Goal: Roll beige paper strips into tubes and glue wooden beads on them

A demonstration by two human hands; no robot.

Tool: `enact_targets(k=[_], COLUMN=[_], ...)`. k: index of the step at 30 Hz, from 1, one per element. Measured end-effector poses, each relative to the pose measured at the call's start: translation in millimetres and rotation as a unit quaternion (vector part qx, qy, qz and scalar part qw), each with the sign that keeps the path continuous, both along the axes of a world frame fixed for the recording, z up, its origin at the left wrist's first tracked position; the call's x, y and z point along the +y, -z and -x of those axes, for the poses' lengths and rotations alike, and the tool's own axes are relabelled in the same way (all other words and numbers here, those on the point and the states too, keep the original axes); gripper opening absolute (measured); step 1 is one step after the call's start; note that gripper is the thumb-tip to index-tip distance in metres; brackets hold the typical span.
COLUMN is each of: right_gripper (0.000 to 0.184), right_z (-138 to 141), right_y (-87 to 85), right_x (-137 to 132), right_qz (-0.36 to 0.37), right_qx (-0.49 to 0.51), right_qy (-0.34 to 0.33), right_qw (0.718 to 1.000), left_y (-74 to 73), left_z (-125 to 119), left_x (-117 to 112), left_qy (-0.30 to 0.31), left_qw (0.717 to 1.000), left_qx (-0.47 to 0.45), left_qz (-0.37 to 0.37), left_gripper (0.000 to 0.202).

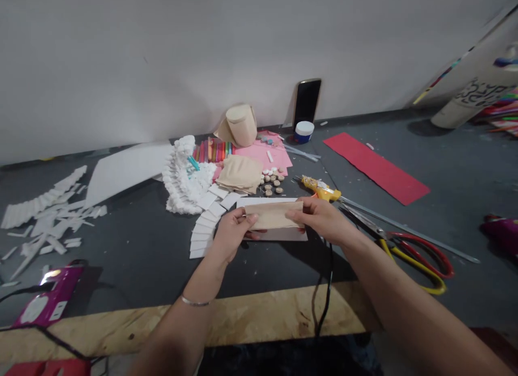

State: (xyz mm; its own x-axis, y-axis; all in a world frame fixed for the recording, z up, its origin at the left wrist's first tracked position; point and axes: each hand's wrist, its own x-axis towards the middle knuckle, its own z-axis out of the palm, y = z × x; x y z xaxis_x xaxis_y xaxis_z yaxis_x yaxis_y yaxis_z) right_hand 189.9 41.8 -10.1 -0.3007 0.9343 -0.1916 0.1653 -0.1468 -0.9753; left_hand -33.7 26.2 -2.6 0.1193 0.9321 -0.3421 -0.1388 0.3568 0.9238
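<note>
A beige fabric-like strip (pixel 269 216) is stretched level between my two hands. My left hand (pixel 229 234) pinches its left end, thumb in front. At the other end, my right hand (pixel 326 218) grips it with the thumb laid along the front face. Under the strip lies a white card (pixel 279 236), partly covered by it. Just left of the card, small white rectangular pieces (pixel 202 236) lie in a fanned row. Folded beige cloth (pixel 240 173) and several round wooden-looking pieces (pixel 273 184) are beyond my hands.
A yellow glue gun (pixel 319 188), scissors (pixel 399 249) and a metal rod (pixel 437 244) lie right. A red strip (pixel 376 168) is farther back, near a phone (pixel 307 101) and a small jar (pixel 304 131). White scraps (pixel 52 230) and a purple device (pixel 50 295) sit left.
</note>
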Motion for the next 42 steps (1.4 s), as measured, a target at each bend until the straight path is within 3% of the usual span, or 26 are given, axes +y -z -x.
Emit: enact_targets(k=[5,11,17,25,36,42], right_gripper=[0.026,0.016,0.013,0.015,0.011,0.020], right_z=[-11,-16,-16,-16,-20,-20], right_y=[-0.6,3.0,3.8,3.5,3.4,-4.4], right_x=[1,2,3,2,2,2], right_qz=[0.008,0.062,0.107,0.087,0.022,0.015], right_qx=[0.053,0.112,0.174,0.136,0.060,0.014], right_qy=[-0.035,-0.015,-0.008,0.002,-0.034,-0.051], right_qw=[0.998,0.992,0.979,0.987,0.997,0.998], left_y=[-6.5,-7.0,-6.8,-4.8,-1.5,-0.7], left_z=[5,8,9,8,13,11], left_x=[1,2,-1,-1,1,0], left_qy=[0.028,0.035,0.049,0.046,0.096,0.096], left_qw=[0.999,0.997,0.998,0.998,0.995,0.994], left_qx=[-0.008,-0.050,-0.036,-0.030,0.004,0.043], left_qz=[0.027,0.039,0.009,-0.003,-0.020,-0.040], left_gripper=[0.038,0.022,0.013,0.012,0.010,0.032])
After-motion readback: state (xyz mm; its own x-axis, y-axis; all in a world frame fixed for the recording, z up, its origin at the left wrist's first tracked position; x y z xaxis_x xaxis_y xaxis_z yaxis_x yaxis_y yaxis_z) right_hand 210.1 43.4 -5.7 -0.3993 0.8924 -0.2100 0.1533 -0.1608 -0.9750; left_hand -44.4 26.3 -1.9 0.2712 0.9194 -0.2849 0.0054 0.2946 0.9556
